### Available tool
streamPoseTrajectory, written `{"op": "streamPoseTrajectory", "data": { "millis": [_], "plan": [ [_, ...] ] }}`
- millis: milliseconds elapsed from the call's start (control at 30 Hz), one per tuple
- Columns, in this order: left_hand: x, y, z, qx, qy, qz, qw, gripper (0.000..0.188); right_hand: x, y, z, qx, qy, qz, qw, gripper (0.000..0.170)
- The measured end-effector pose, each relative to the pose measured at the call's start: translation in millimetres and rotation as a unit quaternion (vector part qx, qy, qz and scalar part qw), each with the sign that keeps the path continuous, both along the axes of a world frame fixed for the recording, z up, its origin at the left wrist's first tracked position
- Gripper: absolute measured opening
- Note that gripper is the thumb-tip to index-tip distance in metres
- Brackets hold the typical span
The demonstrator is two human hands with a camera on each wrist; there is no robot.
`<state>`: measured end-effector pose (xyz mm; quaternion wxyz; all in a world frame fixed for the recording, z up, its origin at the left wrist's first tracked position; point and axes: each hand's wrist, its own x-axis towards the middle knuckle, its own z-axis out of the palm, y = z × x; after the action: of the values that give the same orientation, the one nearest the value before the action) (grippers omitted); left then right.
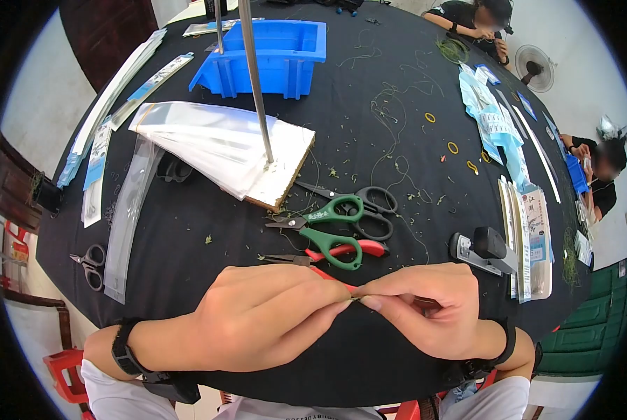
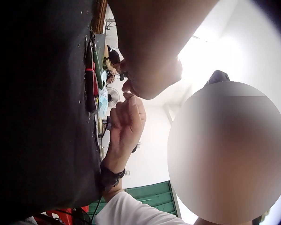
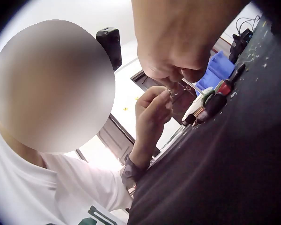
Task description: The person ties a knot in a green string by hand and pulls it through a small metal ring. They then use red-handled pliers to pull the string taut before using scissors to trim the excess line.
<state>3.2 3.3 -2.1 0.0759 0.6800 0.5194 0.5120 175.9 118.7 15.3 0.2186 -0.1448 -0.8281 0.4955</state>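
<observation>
My left hand (image 1: pixel 264 318) and right hand (image 1: pixel 429 308) meet fingertip to fingertip over the near side of the black-covered table. Between them, thumb and forefinger of each hand pinch a tiny greenish strand (image 1: pixel 355 299), mostly hidden by the fingers. In the left wrist view the right hand (image 2: pixel 126 117) is seen raised above the tabletop with its fingers curled. The right wrist view shows the left hand (image 3: pixel 152 112) pinching at the same spot. Just beyond the hands lie red-handled pliers (image 1: pixel 289 260), partly covered by the left hand, and green-handled scissors (image 1: pixel 324 241).
Black-handled scissors (image 1: pixel 376 217) lie behind the green ones, small scissors (image 1: pixel 91 266) at left. A stapler (image 1: pixel 483 252) stands at right beside packaged strips (image 1: pixel 537 245). A metal rod (image 1: pixel 257 91) rises from a board (image 1: pixel 292 150) with plastic sleeves (image 1: pixel 194 140). Behind is a blue bin (image 1: pixel 268 66).
</observation>
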Motion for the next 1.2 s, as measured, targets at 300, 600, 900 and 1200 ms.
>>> {"op": "streamPoseTrajectory", "data": {
  "millis": [300, 600, 900, 1200],
  "plan": [
    [-1, 0, 0, 0.011, -0.003, 0.000, 1.000, 0.017, 2, 3, 0, -0.045, -0.010, 0.001, 0.999, 0.010],
    [-1, 0, 0, 0.021, -0.006, 0.003, 1.000, 0.018, 4, 5, -6, -0.095, -0.012, -0.024, 0.995, 0.007],
    [-2, -1, 1, 0.015, -0.001, 0.004, 1.000, 0.018, 4, 6, -11, -0.109, 0.010, -0.024, 0.994, 0.004],
    [-1, -1, -1, 0.021, -0.015, 0.001, 1.000, 0.018, 5, 7, 0, -0.113, -0.051, -0.004, 0.992, 0.007]
  ]
}}
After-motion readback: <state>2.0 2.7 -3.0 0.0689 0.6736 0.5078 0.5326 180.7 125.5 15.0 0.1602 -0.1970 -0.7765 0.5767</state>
